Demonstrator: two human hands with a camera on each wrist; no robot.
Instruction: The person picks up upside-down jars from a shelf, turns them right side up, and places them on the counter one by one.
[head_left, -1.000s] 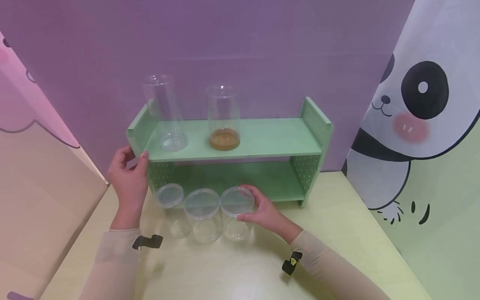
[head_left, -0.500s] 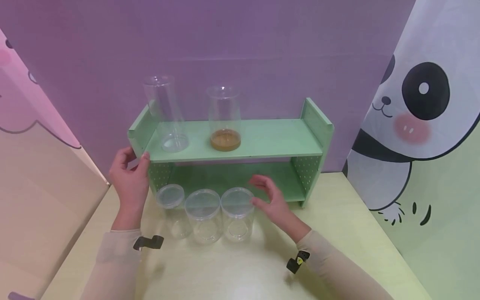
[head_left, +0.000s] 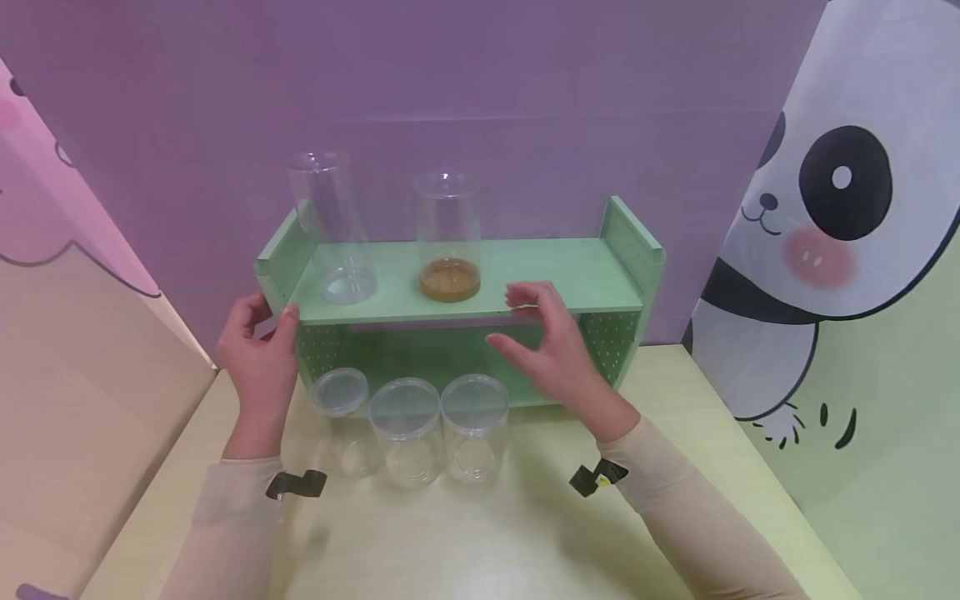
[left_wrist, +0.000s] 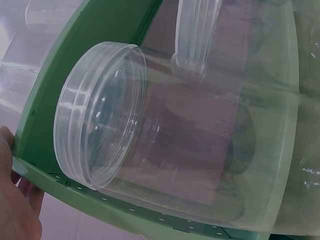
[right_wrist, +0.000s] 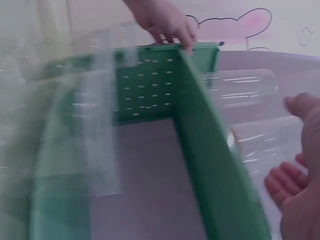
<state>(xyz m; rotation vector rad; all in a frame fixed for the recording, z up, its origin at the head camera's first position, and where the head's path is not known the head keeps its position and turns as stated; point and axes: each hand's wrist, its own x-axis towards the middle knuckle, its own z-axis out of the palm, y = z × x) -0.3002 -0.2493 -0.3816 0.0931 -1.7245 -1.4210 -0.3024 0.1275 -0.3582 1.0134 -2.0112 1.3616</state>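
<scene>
My left hand (head_left: 258,358) grips the left side panel of a green two-tier shelf (head_left: 551,267), the thumb at its front edge. In the right wrist view, that left hand (right_wrist: 167,22) shows on the panel. My right hand (head_left: 558,358) hovers in front of the shelf's right half, thumb and fingers apart, holding nothing. Three clear lidded jars stand in a row before the shelf: a narrow jar (head_left: 341,396), a wider middle jar (head_left: 405,412) and a right jar (head_left: 475,408). On the upper tier stand a tall clear cylinder (head_left: 326,217) and a shorter cylinder with brown bottom (head_left: 450,281).
The shelf stands on a pale wooden table (head_left: 420,542) against a purple backdrop (head_left: 480,75). A raised right side panel (head_left: 632,242) bounds the upper tier. A panda-printed wall (head_left: 817,333) is at the right.
My right hand has let go of the right jar, drawn back from it and risen towards the upper tier. The left hand and the jars stay in place.
</scene>
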